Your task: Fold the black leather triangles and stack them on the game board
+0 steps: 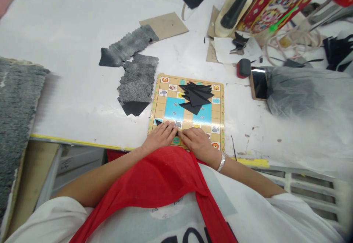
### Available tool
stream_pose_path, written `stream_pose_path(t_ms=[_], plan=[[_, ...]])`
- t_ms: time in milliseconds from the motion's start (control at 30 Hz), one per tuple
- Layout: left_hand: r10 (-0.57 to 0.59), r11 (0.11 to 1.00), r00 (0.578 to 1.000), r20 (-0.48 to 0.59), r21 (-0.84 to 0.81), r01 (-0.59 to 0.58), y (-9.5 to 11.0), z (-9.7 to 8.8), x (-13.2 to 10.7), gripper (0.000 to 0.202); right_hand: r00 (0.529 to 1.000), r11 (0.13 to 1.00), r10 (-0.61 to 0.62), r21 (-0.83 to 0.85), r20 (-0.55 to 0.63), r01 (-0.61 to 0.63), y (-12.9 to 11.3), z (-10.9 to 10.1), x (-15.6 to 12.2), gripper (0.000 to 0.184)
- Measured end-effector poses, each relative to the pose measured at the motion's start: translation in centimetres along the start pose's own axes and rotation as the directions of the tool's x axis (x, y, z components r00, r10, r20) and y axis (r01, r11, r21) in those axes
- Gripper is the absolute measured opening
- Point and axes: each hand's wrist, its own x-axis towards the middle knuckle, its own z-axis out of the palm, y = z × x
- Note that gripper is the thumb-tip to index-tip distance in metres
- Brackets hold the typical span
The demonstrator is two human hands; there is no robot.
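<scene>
No word reads for sure. Game board (160, 107), near edge of desk (82, 99): small dark characters on both blue panels (170, 115), more on a green circle (175, 140) close to the board's near edge; all too tiny. Shirt (116, 221): big dark letters, cropped and partly under the red apron (162, 173), one O-like, rest unclear. Smaller shirt print blurred.
</scene>
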Motion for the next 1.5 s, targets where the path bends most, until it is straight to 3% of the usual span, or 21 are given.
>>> stream_pose_path(t_ms=[300, 533, 767, 867, 967, 1133, 1300, 1400, 1500], plan=[[-0.004, 0.988, 0.998, 0.063, -0.152, 0.014, 0.0, 0.2, -0.9, 0.046, 0.956, 0.949, 0.273, 0.190, -0.107, -0.250, 0.3, 0.8, -1.5, 0.028], [-0.026, 0.987, 0.997, 0.075, -0.155, 0.037, 0.3, 0.1, -0.7, 0.045, 0.990, 0.991, 0.132, 0.013, 0.040, -0.133, -0.6, 0.3, -1.5, 0.033], [-0.017, 0.998, 0.998, 0.057, -0.057, 0.020, 0.3, 0.1, -0.9, 0.045, 0.985, 0.992, 0.121, -0.034, 0.122, -0.118, -1.1, -0.6, -1.7, 0.040], [-0.085, 0.996, 0.996, 0.028, -0.035, 0.086, -0.3, -0.1, -1.6, 0.051, 0.983, 0.990, 0.139, -0.030, 0.120, -0.136, -1.5, -0.9, -1.9, 0.039], [-0.206, 0.978, 0.978, 0.025, -0.023, 0.207, -1.1, -0.4, -2.5, 0.070, 0.982, 0.988, 0.150, -0.039, 0.114, -0.146, -1.5, -1.2, -1.8, 0.043], [-0.288, 0.957, 0.957, -0.017, -0.030, 0.288, -0.6, -0.4, -2.9, 0.069, 0.956, 0.956, 0.275, 0.077, 0.101, -0.283, -1.0, -1.9, 0.2, 0.019], [-0.338, 0.941, 0.937, -0.093, -0.026, 0.337, 0.6, -0.2, -2.5, 0.065, 0.907, 0.904, 0.398, 0.112, 0.134, -0.413, -1.2, -1.5, 3.6, 0.016], [-0.358, 0.934, 0.927, -0.113, -0.061, 0.353, -0.7, -0.5, -2.7, 0.064, 0.913, 0.908, 0.367, 0.145, 0.178, -0.393, -0.4, -1.3, 4.4, 0.006], [-0.441, 0.898, 0.880, -0.179, -0.079, 0.434, -3.7, -1.1, -3.6, 0.050, 0.911, 0.901, 0.395, 0.144, 0.120, -0.409, 2.7, -2.4, 4.3, 0.007]])
